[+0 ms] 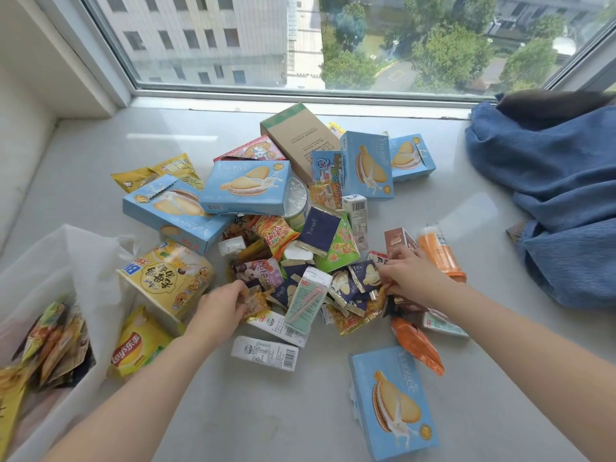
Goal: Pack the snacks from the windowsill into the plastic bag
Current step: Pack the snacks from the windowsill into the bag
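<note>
Gathering step: both hands in the snack heap, white bag waiting at near left.

Near left, the thin translucent white plastic bag [66,261] lies open-mouthed on the pale grey windowsill [100,155], a few small foil packets already inside; a yellow crisp packet [140,345] and a yellow round noodle tub [166,278] lie just beside it. The left hand [221,310] has its fingers curled round a small amber-brown wrapped snack [256,303] at the near edge of the heap. Centre, the mixed pile of light-blue biscuit boxes [246,188], cartons and sachets is mostly unpacked. The right hand [408,273] pinches small dark-blue sachets [366,278], an orange plastic bottle [440,255] just beyond it. Far right, a crumpled blue cloth [550,195]. Judgement: packing is early; next, each handful must be lifted clear and carried left over the bag's limp mouth, which may need holding open.
</note>
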